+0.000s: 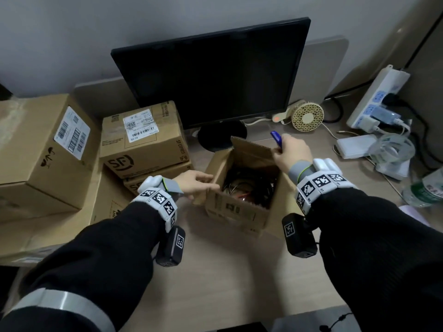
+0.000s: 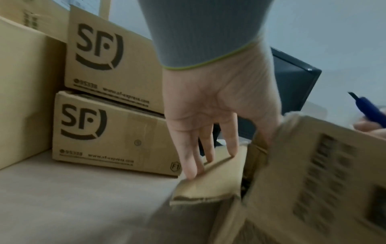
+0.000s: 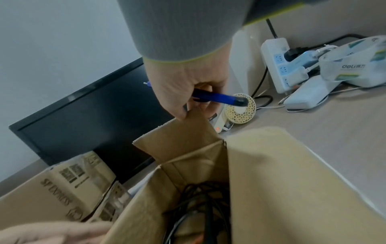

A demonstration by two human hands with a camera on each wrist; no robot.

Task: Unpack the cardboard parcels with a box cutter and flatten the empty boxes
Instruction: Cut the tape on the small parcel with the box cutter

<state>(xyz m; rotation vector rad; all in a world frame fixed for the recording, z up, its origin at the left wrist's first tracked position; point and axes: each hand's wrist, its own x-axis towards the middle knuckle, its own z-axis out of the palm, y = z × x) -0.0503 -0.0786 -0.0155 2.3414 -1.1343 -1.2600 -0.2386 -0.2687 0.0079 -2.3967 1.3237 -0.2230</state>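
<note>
One small brown cardboard box [image 1: 236,207] stands open on the pale wooden desk [image 1: 227,279], just in front of the black monitor [image 1: 211,75]. We note its top flaps are spread: the far flap [image 1: 254,147] stands upright, the left flap [image 2: 211,180] folds outward and down. Printed black marks show on the near wall, too blurred to read. Inside lies a tangle of dark cables [image 1: 249,185] with some red among them.

Our left hand [image 1: 194,183] rests on the left flap with straight fingers [image 2: 193,158] pressing its edge; nothing is gripped. Our right hand [image 1: 291,150] is curled around a blue box cutter [image 3: 219,97], its fingertips touching the upper edge of the far flap. The cutter's tip points away, toward the monitor.

Left of the open box, two sealed SF-printed brown parcels [image 2: 108,105] sit stacked, the upper one bearing a white shipping label [image 1: 140,125]. A larger brown carton [image 1: 40,149] sits further left. On the right side we see a small cream desk fan [image 1: 308,116] and a white power strip [image 1: 376,97] with plugs.
</note>
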